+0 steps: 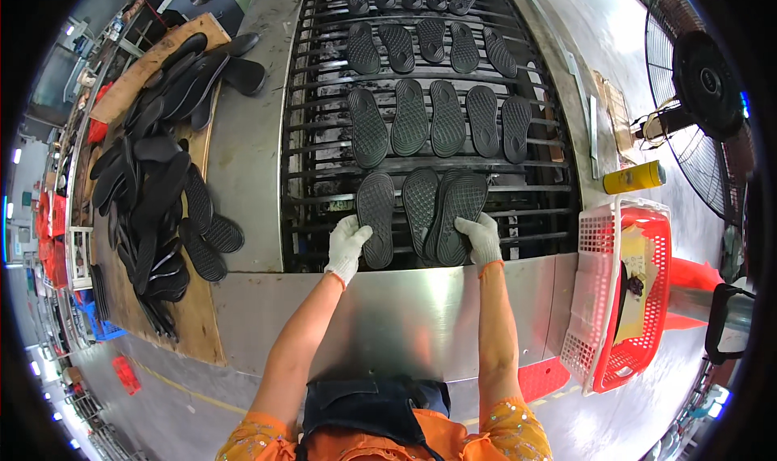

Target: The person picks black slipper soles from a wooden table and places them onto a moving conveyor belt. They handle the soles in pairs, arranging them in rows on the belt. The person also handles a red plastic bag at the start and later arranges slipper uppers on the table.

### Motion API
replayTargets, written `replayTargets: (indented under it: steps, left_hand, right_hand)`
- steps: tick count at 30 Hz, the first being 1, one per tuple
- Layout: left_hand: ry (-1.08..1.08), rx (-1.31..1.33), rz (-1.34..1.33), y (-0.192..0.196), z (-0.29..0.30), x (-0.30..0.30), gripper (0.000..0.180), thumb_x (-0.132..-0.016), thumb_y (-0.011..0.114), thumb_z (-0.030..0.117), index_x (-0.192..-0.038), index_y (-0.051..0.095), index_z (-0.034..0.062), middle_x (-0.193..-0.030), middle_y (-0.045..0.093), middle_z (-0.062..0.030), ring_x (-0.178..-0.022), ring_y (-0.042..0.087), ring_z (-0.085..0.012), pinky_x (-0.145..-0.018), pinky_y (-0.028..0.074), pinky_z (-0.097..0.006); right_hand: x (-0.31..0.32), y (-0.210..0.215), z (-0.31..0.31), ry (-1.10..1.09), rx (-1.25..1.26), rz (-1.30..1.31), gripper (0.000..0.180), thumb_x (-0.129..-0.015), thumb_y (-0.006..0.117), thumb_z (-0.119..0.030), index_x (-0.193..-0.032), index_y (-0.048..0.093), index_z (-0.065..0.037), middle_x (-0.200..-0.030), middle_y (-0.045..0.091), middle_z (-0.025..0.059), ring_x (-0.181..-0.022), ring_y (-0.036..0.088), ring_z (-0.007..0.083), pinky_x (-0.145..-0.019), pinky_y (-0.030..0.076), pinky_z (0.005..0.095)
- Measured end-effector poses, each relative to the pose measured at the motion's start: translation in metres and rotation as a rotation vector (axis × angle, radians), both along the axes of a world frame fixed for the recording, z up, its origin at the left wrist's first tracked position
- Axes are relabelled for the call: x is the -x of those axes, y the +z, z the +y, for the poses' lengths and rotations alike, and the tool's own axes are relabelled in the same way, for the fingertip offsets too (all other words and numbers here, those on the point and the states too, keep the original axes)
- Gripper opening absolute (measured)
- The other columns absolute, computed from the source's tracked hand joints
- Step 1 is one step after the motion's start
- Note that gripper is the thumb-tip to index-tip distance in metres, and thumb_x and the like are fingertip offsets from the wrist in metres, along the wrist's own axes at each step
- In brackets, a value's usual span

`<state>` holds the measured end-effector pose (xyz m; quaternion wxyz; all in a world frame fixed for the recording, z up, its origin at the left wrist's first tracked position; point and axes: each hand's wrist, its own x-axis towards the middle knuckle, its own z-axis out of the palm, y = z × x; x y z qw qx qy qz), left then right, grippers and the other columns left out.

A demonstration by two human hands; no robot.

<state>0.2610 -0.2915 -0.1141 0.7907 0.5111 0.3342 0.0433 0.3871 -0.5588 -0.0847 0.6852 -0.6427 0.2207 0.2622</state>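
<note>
White knitted gloves with orange cuffs cover both my hands. My left hand (350, 244) closes on the near left edge of a black shoe sole (376, 214), thumb on top. My right hand (481, 238) grips the right edge of a black sole (464, 206) that overlaps at least one more beneath it, thumb on its face. Between them, another black sole (420, 206) lies partly under that overlapping pair. All lie textured side up at the near end of a conveyor of dark metal bars (324, 190). My fingers under the soles are hidden.
Farther up the conveyor, several black soles (447, 118) lie in rows. A heap of loose soles (154, 194) covers a wooden board (202, 315) on the left. At right stand a red basket (662, 259) within a white one (583, 307), a yellow bottle (634, 178) and a black fan (708, 80).
</note>
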Motion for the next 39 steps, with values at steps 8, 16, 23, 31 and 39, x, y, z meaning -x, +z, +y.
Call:
replayTargets:
  steps: [8, 16, 23, 31, 39]
  left_hand:
    - [-0.015, 0.037, 0.107, 0.001, -0.001, -0.003, 0.036, -0.091, 0.061, -0.004, -0.127, 0.058, -0.0014, -0.112, 0.071, -0.0068, -0.091, 0.069, -0.0142, -0.076, 0.060, -0.029]
    - [-0.099, -0.053, 0.067, 0.012, -0.002, -0.010, 0.043, -0.091, 0.060, -0.003, -0.133, 0.056, -0.0048, -0.118, 0.069, -0.0094, -0.103, 0.066, -0.0163, -0.092, 0.052, -0.029]
    - [-0.087, -0.342, 0.112, -0.013, 0.013, 0.010, 0.057, -0.092, 0.064, 0.005, -0.146, 0.048, -0.0034, -0.135, 0.060, -0.0177, -0.117, 0.062, -0.0230, -0.094, 0.053, -0.035]
    - [-0.053, -0.179, 0.192, 0.021, 0.011, 0.017, 0.056, -0.090, 0.069, 0.006, -0.142, 0.052, -0.0033, -0.133, 0.060, -0.0174, -0.115, 0.061, -0.0217, -0.092, 0.054, -0.033]
    - [0.070, -0.123, 0.155, 0.029, 0.016, 0.051, 0.043, -0.090, 0.070, 0.007, -0.131, 0.061, -0.0036, -0.109, 0.068, -0.0062, -0.094, 0.064, -0.0127, -0.082, 0.054, -0.028]
  right_hand:
    - [-0.021, -0.014, -0.047, -0.089, 0.198, -0.156, 0.026, -0.074, 0.074, -0.004, -0.099, 0.072, 0.003, -0.092, 0.074, 0.0114, -0.077, 0.068, 0.0207, -0.076, 0.052, 0.0349]
    - [-0.040, -0.002, -0.071, -0.055, 1.024, -0.272, 0.057, -0.071, 0.075, -0.015, -0.123, 0.058, 0.000, -0.111, 0.068, 0.0195, -0.099, 0.066, 0.0345, -0.089, 0.051, 0.0418]
    - [-0.009, 0.041, 0.018, 0.314, 1.188, -0.745, 0.066, -0.071, 0.083, -0.031, -0.127, 0.057, -0.009, -0.119, 0.058, 0.0241, -0.114, 0.057, 0.0438, -0.098, 0.048, 0.0511]
    - [-0.020, -0.002, 0.000, 0.283, 1.299, -0.608, 0.057, -0.082, 0.072, -0.033, -0.133, 0.059, -0.013, -0.134, 0.053, 0.0245, -0.119, 0.053, 0.0438, -0.098, 0.049, 0.0518]
    - [-0.051, 0.015, -0.005, 0.276, 1.308, -0.400, 0.055, -0.084, 0.071, -0.037, -0.132, 0.058, -0.013, -0.136, 0.052, 0.0260, -0.123, 0.051, 0.0460, -0.098, 0.051, 0.0513]
